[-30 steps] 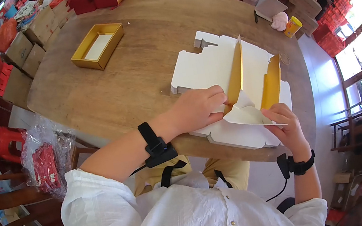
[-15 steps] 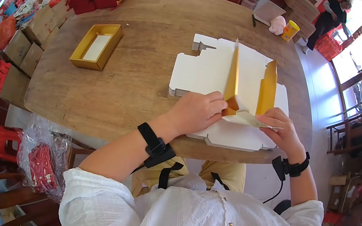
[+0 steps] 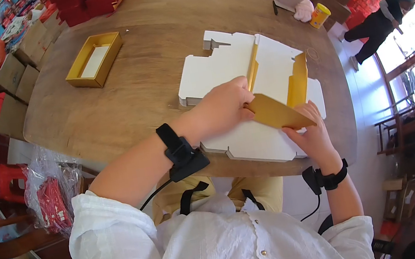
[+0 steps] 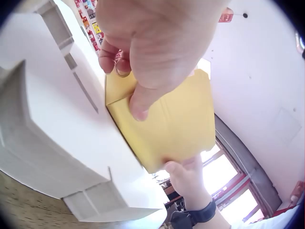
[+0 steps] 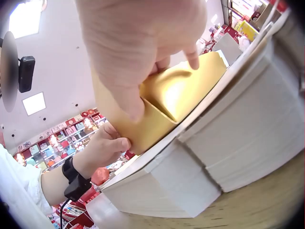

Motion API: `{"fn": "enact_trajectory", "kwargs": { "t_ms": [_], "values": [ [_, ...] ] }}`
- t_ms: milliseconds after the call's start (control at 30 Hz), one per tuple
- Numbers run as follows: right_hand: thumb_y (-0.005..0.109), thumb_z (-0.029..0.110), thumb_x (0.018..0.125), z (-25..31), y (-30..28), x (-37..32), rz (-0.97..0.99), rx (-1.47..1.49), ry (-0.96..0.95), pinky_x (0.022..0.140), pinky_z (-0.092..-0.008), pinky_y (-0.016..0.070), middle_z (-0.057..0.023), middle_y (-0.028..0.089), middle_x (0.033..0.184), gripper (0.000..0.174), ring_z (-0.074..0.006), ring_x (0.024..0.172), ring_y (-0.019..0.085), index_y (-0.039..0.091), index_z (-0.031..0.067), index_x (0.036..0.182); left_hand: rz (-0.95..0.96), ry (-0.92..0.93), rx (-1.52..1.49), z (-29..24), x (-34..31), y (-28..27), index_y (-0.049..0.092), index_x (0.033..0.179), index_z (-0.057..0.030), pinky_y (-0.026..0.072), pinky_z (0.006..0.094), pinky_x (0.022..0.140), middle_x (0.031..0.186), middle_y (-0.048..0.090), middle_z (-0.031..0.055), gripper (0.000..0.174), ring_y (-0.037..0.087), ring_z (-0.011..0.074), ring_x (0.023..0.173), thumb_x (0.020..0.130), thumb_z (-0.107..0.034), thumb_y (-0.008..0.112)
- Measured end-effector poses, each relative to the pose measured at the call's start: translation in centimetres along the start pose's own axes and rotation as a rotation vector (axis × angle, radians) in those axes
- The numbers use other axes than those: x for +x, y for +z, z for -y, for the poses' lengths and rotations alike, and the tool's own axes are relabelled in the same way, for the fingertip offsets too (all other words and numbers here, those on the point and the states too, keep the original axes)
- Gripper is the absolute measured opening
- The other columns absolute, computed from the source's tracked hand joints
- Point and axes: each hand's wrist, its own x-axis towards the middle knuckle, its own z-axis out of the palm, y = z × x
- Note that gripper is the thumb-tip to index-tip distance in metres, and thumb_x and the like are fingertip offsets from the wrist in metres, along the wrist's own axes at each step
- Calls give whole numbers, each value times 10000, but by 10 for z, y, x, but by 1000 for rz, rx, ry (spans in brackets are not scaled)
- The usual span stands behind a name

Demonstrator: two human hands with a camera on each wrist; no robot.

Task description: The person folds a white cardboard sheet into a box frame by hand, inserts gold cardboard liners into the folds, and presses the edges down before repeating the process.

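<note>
A partly folded gold cardboard box (image 3: 276, 111) with a white inside rests on a stack of flat white box blanks (image 3: 199, 76). Its two side walls and the wall nearest the person stand up. At the near left corner, my left hand (image 3: 225, 106) pinches the box, with the thumb (image 4: 139, 109) on the gold outer face and fingers behind. My right hand (image 3: 312, 132) grips the near right corner. In the right wrist view its thumb (image 5: 131, 106) presses the outside of the near wall, while its fingertips reach over to the side wall.
A finished gold tray-like box (image 3: 94, 61) sits on the wooden table (image 3: 144, 74) at the far left. Red boxes (image 3: 84, 5) are stacked at the back. A yellow tub (image 3: 319, 15) and a pink cloth (image 3: 303, 10) lie far right. Another person (image 3: 380, 26) stands beyond the table.
The near white-faced flap has swung upright and now shows its gold outer side. Both hands have shifted to its two corners. The person in the background has moved closer into view.
</note>
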Motion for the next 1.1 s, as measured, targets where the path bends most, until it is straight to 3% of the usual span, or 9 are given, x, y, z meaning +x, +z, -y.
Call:
{"fn": "enact_trajectory", "kwargs": {
  "t_ms": [100,200,333,467,567,667,733,833,1100],
  "values": [
    [727,130,841,0,0,-7,-88,194,-19,1139,-550,260,-92,634,1115,238,-284,1186,559,675,14,1042,58,-52,-3,0,-5,0,677,896,-5,456,368,717,898,506,107,202,543,257,818,813,-164,770],
    [643,191,924,-5,3,-14,36,234,-36,1172,-608,126,-121,578,1322,200,-318,1450,326,697,25,1021,134,-97,-39,-8,-8,-6,671,874,3,442,363,698,867,502,106,230,522,246,791,866,-218,732],
    [551,226,974,-7,8,-14,-25,318,26,1175,-598,112,-140,448,1495,267,-348,1499,198,699,13,1041,96,-160,-75,-6,-5,2,658,849,9,418,348,660,820,490,91,312,489,216,746,920,-294,683],
    [608,226,939,-5,13,-14,-103,341,96,1178,-584,130,-161,393,1526,268,-367,1496,199,677,3,1069,30,-262,-63,-15,-6,10,641,828,19,417,341,651,811,488,83,315,482,198,736,904,-281,697],
    [682,211,884,-4,20,-15,-200,487,191,1180,-563,155,-188,344,1546,268,-376,1483,223,684,17,1069,-21,-398,-91,-23,-9,16,616,784,22,468,383,756,896,565,157,319,552,300,843,863,-272,711],
    [755,219,830,4,19,-15,-366,565,291,1179,-541,182,-212,341,1523,273,-381,1470,240,692,41,1027,-315,-310,-162,-21,-13,29,622,835,7,454,386,808,966,555,139,263,532,301,913,843,-236,722],
    [770,259,818,5,16,-17,-445,278,129,1181,-557,173,-138,528,1360,249,-329,1395,388,694,79,973,-417,-33,93,-21,-14,29,679,940,-77,423,390,864,1040,544,77,160,523,257,973,836,-182,741],
    [769,285,807,-5,9,-21,-249,-154,-196,1185,-578,151,-32,651,1105,228,-242,1270,530,687,121,943,-328,214,420,-15,-15,24,684,959,-87,372,440,948,1141,568,94,153,501,299,1127,829,-158,724],
    [806,287,739,-4,3,-11,-130,-157,-198,1170,-641,142,22,656,931,234,-171,1182,579,661,139,847,-234,252,482,-9,-14,25,640,835,-73,364,460,962,1063,615,76,101,545,290,1138,849,-160,689]
  ]
}}
